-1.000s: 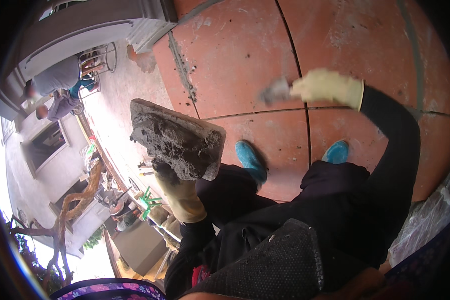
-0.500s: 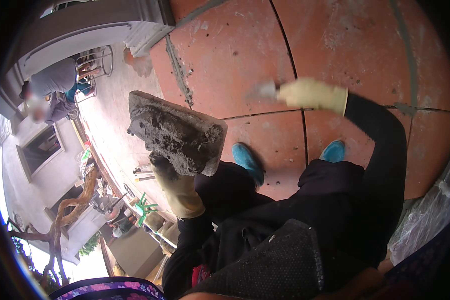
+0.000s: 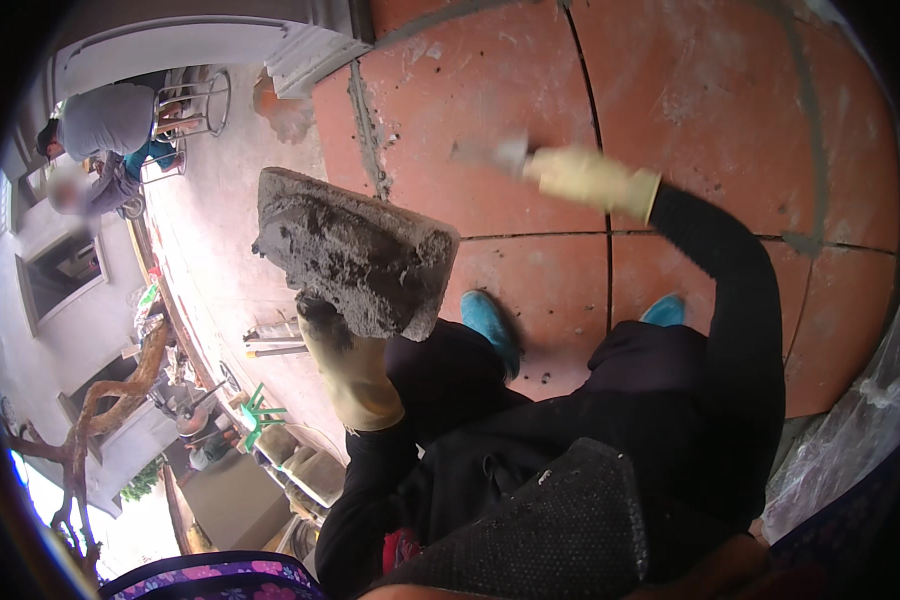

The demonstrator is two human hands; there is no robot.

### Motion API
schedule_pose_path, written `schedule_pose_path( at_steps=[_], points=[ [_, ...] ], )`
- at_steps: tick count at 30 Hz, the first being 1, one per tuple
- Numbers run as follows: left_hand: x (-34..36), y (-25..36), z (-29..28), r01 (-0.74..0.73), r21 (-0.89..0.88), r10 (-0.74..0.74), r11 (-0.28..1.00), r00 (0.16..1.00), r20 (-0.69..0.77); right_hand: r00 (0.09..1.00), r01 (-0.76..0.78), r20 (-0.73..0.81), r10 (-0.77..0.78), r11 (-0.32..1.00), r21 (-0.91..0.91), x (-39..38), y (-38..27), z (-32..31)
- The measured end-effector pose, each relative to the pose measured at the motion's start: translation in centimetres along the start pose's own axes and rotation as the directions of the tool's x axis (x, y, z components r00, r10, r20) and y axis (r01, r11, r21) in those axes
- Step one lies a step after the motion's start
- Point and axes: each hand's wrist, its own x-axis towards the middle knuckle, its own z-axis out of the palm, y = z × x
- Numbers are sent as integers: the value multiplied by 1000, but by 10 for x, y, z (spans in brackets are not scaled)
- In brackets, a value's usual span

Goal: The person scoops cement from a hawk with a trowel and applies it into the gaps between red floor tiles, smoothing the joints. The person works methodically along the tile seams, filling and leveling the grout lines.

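Note:
My left hand point(image 3: 350, 370), in a pale yellow rubber glove smeared with grey, grips a rectangular mortar board point(image 3: 432, 270) from beneath. Wet grey mortar point(image 3: 340, 255) is heaped along the board, which is held tilted in front of my legs. Out to the right, my right hand point(image 3: 592, 182) wears the same kind of glove and is closed round a small trowel point(image 3: 510, 154). The trowel's blade is blurred and points left, over the reddish tiles point(image 3: 490, 90). Whether it touches them I cannot tell.
Grey mortar fills some tile joints point(image 3: 368, 135); others are dark gaps. My teal shoes point(image 3: 490, 325) stand on the tiles. Clear plastic sheeting point(image 3: 840, 460) lies at the right. Further left are a person on a metal stool point(image 3: 110, 120), a green stool point(image 3: 258, 415) and a bare branch point(image 3: 120, 400).
My right hand and the trowel have moved left and slightly away from me. The left hand still holds the loaded board in nearly the same place. The whole view has shifted a little.

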Motion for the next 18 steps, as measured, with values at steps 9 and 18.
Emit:
schedule_pose_path(
  at_steps=[9, 18],
  points=[
    [6, 1, -28, 11, 57, -4, 998, 993, -121, 795, -421, -193, 574, 753, 506, 73, 43, -54],
    [15, -18, -55, 156, 206, -98, 966, 959, -267, 925, 59, 369, -93, 993, 103, 105, -69, 93]
  ],
)
